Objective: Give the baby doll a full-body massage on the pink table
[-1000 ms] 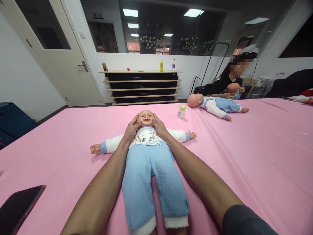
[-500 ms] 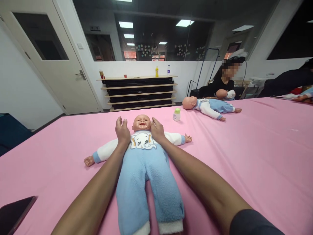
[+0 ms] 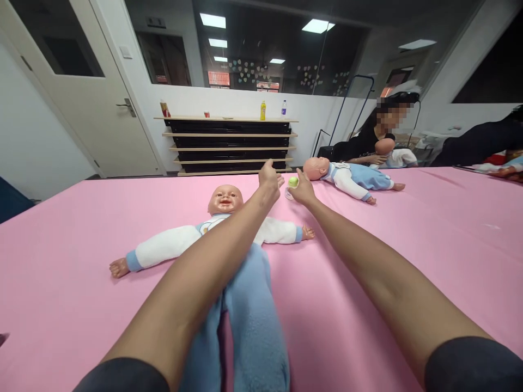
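Note:
A baby doll [image 3: 257, 288] in a blue and white outfit lies face up in front of me, arms spread; my left forearm crosses over its chest. Beyond its shoulder, my left hand [image 3: 270, 181] is open, thumb raised and fingers pointing toward a small white bottle with a green cap [image 3: 293, 182]. Against the bottle's right side, my right hand [image 3: 303, 190] curls its fingers around it. The bottle's lower part is partly covered by that hand.
A second doll [image 3: 347, 177] lies on the pink-covered table [image 3: 408, 234] at the far right. Behind it a person in black [image 3: 368, 144] holds another doll [image 3: 385, 146]. A shelf rack [image 3: 231, 133] with bottles on top stands against the wall.
Both hands have left the sides of the doll's head and moved right and forward to the bottle. My right hand has taken hold of it. The view has shifted slightly.

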`<act>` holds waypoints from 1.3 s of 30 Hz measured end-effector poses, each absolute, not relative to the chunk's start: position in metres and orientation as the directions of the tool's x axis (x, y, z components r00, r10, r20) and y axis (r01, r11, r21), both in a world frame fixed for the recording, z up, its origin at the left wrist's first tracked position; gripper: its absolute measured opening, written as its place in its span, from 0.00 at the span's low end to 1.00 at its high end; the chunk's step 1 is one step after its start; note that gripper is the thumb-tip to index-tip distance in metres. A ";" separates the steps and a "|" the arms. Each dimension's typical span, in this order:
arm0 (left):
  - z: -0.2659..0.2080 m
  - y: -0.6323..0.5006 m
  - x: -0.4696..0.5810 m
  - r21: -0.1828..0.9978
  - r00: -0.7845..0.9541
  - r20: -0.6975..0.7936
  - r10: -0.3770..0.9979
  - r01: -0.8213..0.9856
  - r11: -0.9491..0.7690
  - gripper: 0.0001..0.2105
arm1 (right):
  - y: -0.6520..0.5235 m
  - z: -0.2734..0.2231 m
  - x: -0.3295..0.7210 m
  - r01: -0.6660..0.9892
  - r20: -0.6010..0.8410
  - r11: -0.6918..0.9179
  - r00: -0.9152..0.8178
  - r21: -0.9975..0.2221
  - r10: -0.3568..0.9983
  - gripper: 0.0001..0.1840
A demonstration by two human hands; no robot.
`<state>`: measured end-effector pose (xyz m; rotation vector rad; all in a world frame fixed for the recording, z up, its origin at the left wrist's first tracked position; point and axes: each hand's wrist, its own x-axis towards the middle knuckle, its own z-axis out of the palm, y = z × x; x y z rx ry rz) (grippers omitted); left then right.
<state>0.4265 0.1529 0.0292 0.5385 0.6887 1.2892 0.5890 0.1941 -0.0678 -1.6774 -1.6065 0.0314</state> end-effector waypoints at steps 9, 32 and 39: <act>-0.022 0.182 0.472 0.574 0.232 -0.328 0.916 -0.721 0.388 0.39 | 0.210 -0.066 0.619 0.895 0.435 0.246 -0.067 -0.371 0.898 0.53; 0.035 0.135 0.389 0.532 0.378 0.008 0.926 -0.786 0.316 0.37 | 0.051 0.003 0.488 0.671 0.560 0.615 -0.344 -0.415 0.754 0.36; 0.048 0.007 0.295 0.712 0.329 0.094 0.940 -0.682 0.168 0.36 | -0.071 0.017 0.384 0.598 0.502 0.637 -0.406 -0.486 0.764 0.42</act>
